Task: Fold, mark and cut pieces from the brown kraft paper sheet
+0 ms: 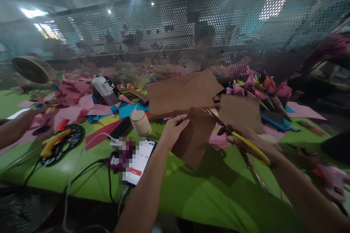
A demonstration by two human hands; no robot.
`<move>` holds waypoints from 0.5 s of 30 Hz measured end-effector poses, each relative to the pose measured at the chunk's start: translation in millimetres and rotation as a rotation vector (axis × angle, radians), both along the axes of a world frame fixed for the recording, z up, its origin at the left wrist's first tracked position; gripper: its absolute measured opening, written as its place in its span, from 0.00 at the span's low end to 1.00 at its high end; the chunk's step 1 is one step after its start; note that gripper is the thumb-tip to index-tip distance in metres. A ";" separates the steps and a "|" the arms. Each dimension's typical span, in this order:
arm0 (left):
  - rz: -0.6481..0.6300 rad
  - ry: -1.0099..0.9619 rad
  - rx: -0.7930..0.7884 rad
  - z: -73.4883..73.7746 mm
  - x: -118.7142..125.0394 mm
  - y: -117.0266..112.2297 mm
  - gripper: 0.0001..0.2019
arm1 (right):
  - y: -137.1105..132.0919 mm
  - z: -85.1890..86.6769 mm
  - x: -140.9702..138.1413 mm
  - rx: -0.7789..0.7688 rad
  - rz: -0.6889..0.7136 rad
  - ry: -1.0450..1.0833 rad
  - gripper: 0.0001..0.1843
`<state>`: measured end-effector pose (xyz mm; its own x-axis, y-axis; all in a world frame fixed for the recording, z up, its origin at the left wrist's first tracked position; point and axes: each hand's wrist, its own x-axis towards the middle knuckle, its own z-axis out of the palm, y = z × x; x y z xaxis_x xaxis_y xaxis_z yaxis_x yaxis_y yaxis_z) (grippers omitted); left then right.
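My left hand (175, 131) pinches a piece of brown paper (195, 142) by its upper left edge, holding it up over the green table. In my right hand (243, 140) is a pair of scissors (251, 147) with yellow handles. The dark blades point up and left and lie at the paper's upper right edge; whether they are apart is hard to tell. Behind my hands lies a large folded brown sheet (183, 93). A smaller brown sheet (240, 113) rests just beyond the scissors, with pink paper scraps (218, 139) beneath.
Left of my forearm lie a lit phone (140, 162), cables and a tape roll (140, 122). A yellow glue gun (56, 140) sits farther left, near another person's arm (22, 127). A pink glue gun (328, 178) is at right. Paper cones (269, 94) stand behind, before a perforated screen (164, 40).
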<state>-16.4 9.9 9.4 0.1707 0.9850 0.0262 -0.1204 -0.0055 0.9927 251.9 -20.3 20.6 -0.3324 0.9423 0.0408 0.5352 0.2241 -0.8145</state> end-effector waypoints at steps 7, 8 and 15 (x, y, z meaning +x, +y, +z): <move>-0.001 0.026 -0.013 -0.6 -5.0 1.2 0.16 | 2.8 1.9 1.4 0.018 0.034 -0.055 0.37; -0.004 0.026 -0.017 -0.6 -5.8 1.3 0.16 | 2.4 3.5 0.8 0.029 0.034 -0.059 0.37; -0.050 0.039 -0.021 -0.5 -10.7 3.1 0.14 | 0.7 6.7 1.3 0.029 0.052 -0.090 0.37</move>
